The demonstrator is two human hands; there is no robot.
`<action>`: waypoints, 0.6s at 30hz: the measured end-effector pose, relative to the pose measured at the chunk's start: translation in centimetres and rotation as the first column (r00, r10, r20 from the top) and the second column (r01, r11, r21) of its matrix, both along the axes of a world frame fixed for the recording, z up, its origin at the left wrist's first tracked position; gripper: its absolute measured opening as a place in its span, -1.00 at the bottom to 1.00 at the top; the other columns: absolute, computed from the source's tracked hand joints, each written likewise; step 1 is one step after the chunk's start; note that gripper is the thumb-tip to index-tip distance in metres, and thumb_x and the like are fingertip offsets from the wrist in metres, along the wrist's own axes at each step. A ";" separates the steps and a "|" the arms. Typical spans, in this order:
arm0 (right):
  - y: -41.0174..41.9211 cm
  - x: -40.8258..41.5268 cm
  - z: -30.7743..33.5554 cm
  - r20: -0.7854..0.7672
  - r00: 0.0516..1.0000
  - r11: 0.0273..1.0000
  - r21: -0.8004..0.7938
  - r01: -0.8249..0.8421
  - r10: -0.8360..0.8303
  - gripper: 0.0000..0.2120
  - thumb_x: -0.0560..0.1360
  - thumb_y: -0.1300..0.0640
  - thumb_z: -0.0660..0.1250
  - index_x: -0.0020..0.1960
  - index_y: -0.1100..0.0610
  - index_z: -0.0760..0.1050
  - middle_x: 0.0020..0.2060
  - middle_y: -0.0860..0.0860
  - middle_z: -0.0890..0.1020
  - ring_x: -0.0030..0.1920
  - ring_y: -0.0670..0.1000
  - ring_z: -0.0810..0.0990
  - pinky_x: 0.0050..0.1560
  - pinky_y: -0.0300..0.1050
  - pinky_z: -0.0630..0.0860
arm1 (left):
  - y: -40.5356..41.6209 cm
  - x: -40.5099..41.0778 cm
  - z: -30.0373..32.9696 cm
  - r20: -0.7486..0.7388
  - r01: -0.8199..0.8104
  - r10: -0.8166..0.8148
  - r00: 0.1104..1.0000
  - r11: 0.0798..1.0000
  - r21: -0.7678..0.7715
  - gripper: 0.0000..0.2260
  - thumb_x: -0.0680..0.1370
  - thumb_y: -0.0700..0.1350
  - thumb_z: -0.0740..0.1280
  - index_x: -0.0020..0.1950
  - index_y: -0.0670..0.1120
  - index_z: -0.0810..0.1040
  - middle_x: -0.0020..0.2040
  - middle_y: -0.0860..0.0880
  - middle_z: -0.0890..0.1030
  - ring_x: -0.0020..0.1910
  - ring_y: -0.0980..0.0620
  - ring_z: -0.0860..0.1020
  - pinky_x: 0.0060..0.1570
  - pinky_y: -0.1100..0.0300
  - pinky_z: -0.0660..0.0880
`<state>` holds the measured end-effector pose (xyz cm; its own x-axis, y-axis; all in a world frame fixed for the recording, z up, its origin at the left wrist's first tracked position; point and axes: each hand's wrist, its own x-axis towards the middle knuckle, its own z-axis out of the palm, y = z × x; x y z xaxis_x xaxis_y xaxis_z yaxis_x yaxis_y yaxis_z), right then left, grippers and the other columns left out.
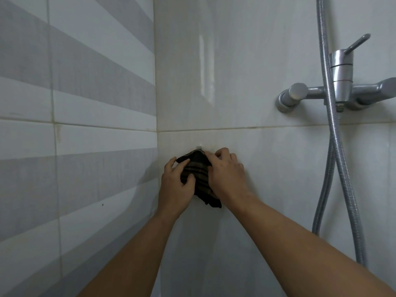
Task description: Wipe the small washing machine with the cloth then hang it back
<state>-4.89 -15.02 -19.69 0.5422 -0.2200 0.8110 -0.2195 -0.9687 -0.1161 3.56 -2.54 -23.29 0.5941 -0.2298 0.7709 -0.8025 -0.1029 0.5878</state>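
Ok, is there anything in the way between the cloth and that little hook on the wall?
Nothing visible. The dark cloth is already up against the small wall hook, its top edge right at the hook, held by the left hand and right hand. The faucet and shower hose sit well to the right.

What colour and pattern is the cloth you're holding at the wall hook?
The cloth is dark, near black, with brownish stripes crossing in a check. Head view, between both hands.

Head view faces tiled corner (156,116) closely.
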 end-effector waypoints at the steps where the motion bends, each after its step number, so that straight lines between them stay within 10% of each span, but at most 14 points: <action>1: 0.0 0.0 0.0 0.007 1.000 1.000 0.004 -0.006 0.006 -0.54 0.58 0.11 0.21 0.48 0.01 0.36 0.25 0.11 0.44 0.16 0.18 0.46 0.08 0.15 0.49 | 0.0 0.0 0.0 0.000 0.000 0.000 1.000 1.000 -0.002 -0.58 0.61 -0.08 0.27 0.49 0.07 0.44 0.57 0.01 0.24 0.51 0.04 0.30 0.46 0.05 0.35; 18: -0.2 0.2 0.0 0.037 0.999 1.000 0.001 -0.003 0.003 -0.54 0.59 0.11 0.22 0.49 0.00 0.35 0.26 0.10 0.43 0.15 0.17 0.45 0.05 0.16 0.52 | 0.3 -0.3 0.5 -0.008 -0.050 0.050 0.999 0.999 -0.011 -0.54 0.58 -0.02 0.25 0.50 0.10 0.43 0.60 -0.01 0.21 0.54 -0.01 0.25 0.47 0.05 0.29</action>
